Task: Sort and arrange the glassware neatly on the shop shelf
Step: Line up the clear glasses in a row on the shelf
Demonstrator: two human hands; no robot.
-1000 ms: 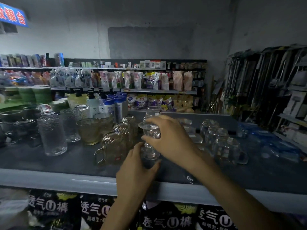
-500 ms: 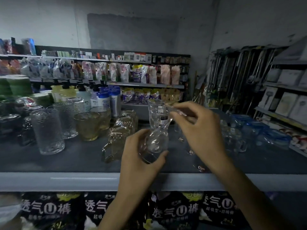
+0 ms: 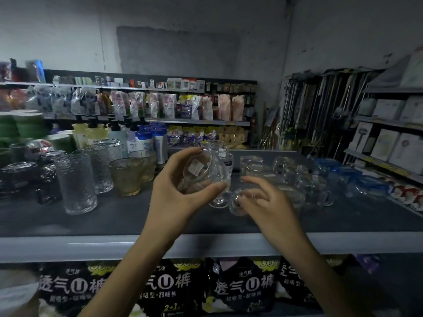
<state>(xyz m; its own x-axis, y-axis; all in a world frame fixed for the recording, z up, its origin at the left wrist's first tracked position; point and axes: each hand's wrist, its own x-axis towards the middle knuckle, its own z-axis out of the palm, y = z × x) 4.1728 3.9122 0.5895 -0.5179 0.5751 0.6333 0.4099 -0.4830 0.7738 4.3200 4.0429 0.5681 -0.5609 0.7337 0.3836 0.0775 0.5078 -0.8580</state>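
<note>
Both hands are on one clear stemmed glass (image 3: 201,168), held tilted above the near middle of the dark shelf top (image 3: 114,220). The left hand (image 3: 176,193) wraps the bowl, thumb across the near side and fingers curled over the far side, a pale sticker showing through the glass between them. The right hand (image 3: 270,202) is loosely curled, its thumb and lower fingertips pinching the round foot while the forefinger reaches out above it. Just behind the held glass a second stemmed glass (image 3: 226,156) stands upright on the shelf, partly hidden. To the left stand two amber tumblers (image 3: 126,176), then tall textured clear tumblers (image 3: 76,181), with dark glassware (image 3: 18,177) at the far left. To the right sit clear handled mugs (image 3: 313,191), and beyond them blue-lidded containers (image 3: 366,181). Behind the tumblers are pump bottles (image 3: 114,133). Below the shelf's pale front edge hang black packets (image 3: 160,284) printed with white characters.
</note>
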